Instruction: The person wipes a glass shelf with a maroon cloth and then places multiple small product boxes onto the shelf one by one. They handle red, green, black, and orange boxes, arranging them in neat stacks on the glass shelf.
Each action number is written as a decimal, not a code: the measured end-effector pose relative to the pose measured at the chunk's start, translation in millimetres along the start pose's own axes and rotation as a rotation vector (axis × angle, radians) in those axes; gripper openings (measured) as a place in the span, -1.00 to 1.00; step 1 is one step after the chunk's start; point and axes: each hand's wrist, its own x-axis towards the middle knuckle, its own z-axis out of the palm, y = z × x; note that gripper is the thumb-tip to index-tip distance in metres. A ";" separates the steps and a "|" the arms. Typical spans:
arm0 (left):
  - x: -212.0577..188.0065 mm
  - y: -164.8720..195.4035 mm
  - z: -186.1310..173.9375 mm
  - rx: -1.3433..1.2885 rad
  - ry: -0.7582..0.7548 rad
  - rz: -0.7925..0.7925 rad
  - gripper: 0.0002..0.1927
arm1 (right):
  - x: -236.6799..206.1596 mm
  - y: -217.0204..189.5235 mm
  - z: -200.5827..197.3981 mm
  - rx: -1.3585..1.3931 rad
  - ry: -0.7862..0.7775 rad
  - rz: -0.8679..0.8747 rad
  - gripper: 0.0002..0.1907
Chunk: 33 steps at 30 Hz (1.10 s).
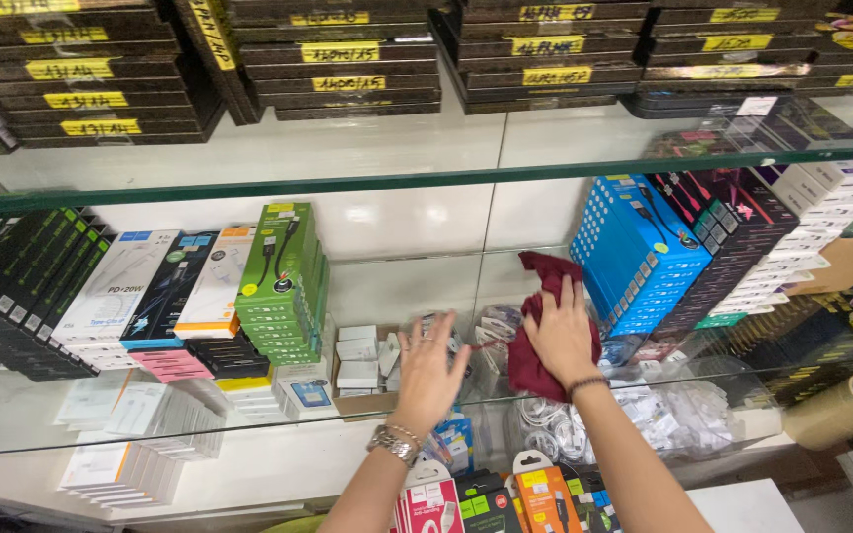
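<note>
My right hand (560, 336) presses a dark red cloth (545, 271) against the glass shelf (32, 415), its fingers spread over the cloth. Beside it, my left hand (429, 370) lies flat on the same glass with fingers apart and holds nothing; a metal watch and bracelets sit on its wrist. A stack of blue boxes (634, 252) stands just right of the cloth. Under the glass between my hands lie small white boxes (357, 357) and bagged white cables (555, 415).
A stack of green boxes (283, 281) and rows of black and white boxes (101, 291) stand to the left. Dark and white boxes (792, 227) fill the right. An upper glass shelf edge (397, 183) runs across. Flat dark cases with yellow labels (338, 54) are stacked above. A tape roll (851, 405) lies at the right.
</note>
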 end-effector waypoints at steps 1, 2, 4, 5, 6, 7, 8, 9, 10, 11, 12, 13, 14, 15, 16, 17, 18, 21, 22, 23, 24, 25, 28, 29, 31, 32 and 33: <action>3.8 16.5 14.0 -0.010 -0.057 0.048 -0.36 | 20.7 9.2 7.0 0.020 -0.001 -0.023 -0.40; 7.2 31.8 26.2 -0.013 -0.083 0.057 -0.35 | 40.9 18.7 12.1 0.038 0.002 -0.051 -0.38; 5.2 52.9 43.4 -0.021 -0.137 0.063 -0.34 | 69.3 29.8 17.6 0.089 -0.079 -0.069 -0.36; 5.9 58.5 47.2 0.004 -0.101 0.073 -0.34 | 76.6 31.0 14.6 0.115 -0.121 -0.078 -0.35; 3.0 63.0 49.7 0.027 -0.071 0.078 -0.34 | 74.2 34.4 13.6 0.144 -0.144 -0.048 -0.37; 1.1 65.2 50.1 0.049 -0.042 0.082 -0.33 | 65.0 40.7 13.5 0.173 -0.168 -0.018 -0.39; -1.2 66.3 49.4 0.036 -0.051 0.069 -0.32 | 51.7 39.9 5.3 0.204 -0.195 0.015 -0.41; -2.5 66.4 48.0 0.022 -0.056 0.059 -0.32 | 35.3 38.1 -5.7 0.196 -0.176 0.010 -0.44; -3.4 67.1 46.8 0.010 -0.061 0.049 -0.31 | 14.3 34.4 -19.6 0.191 -0.156 0.006 -0.47; -3.5 67.9 46.1 -0.014 -0.093 0.015 -0.29 | -8.4 29.0 -35.2 0.204 -0.125 0.049 -0.46; -1.8 68.1 45.1 -0.035 -0.121 -0.017 -0.28 | -27.2 20.7 -50.7 0.219 -0.088 0.089 -0.46; -0.9 69.0 44.7 -0.053 -0.152 -0.051 -0.26 | -44.8 4.9 -62.5 0.184 -0.055 0.116 -0.42; 2.6 68.6 44.0 -0.133 -0.118 -0.035 -0.28 | -57.0 -11.8 -70.7 0.148 -0.025 0.144 -0.39; 6.2 67.0 41.7 -0.211 -0.088 -0.021 -0.29 | -63.0 -31.7 -73.2 0.197 -0.058 0.116 -0.40; 5.1 65.7 40.3 -0.291 -0.062 -0.010 -0.31 | -71.6 -53.1 -72.2 0.244 -0.096 0.090 -0.41; 2.0 61.4 35.9 -0.350 -0.009 -0.042 -0.32 | -75.7 -70.1 -68.3 0.368 -0.131 -0.022 -0.37; 0.8 56.8 29.7 -0.412 0.052 -0.073 -0.33 | -75.4 -77.0 -64.9 0.489 -0.161 -0.142 -0.32; -29.5 35.0 3.3 -0.508 0.165 -0.157 -0.38 | -52.3 -59.0 -48.1 0.629 -0.246 -0.384 -0.38; -45.1 26.0 -8.5 -0.519 0.195 -0.188 -0.40 | -40.1 -41.9 -44.2 0.585 -0.265 -0.275 -0.42; -60.4 17.6 -19.6 -0.578 0.203 -0.226 -0.42 | -27.9 -24.2 -41.4 0.541 -0.287 -0.169 -0.46; -73.9 10.9 -29.1 -0.641 0.218 -0.262 -0.44 | -15.3 -15.5 -36.9 0.414 -0.255 -0.033 -0.43; -91.2 2.4 -39.9 -0.696 0.232 -0.305 -0.45 | -7.0 -16.8 -31.1 0.303 -0.188 0.035 -0.40; -120.2 -15.6 -55.2 -0.620 0.387 -0.424 -0.50 | -9.8 -75.7 -12.5 0.240 -0.119 0.041 -0.34; -127.4 -21.8 -59.3 -0.609 0.423 -0.437 -0.51 | -17.2 -105.2 -8.0 0.265 -0.119 0.012 -0.33; -138.3 -34.4 -66.6 -0.595 0.489 -0.461 -0.54 | -37.9 -151.6 -11.9 0.439 -0.225 -0.176 -0.34; -144.7 -41.4 -71.5 -0.584 0.497 -0.480 -0.56 | -41.8 -157.2 -14.6 0.523 -0.279 -0.266 -0.34; -150.5 -47.7 -76.4 -0.576 0.502 -0.497 -0.57 | -45.3 -156.5 -17.5 0.564 -0.307 -0.301 -0.37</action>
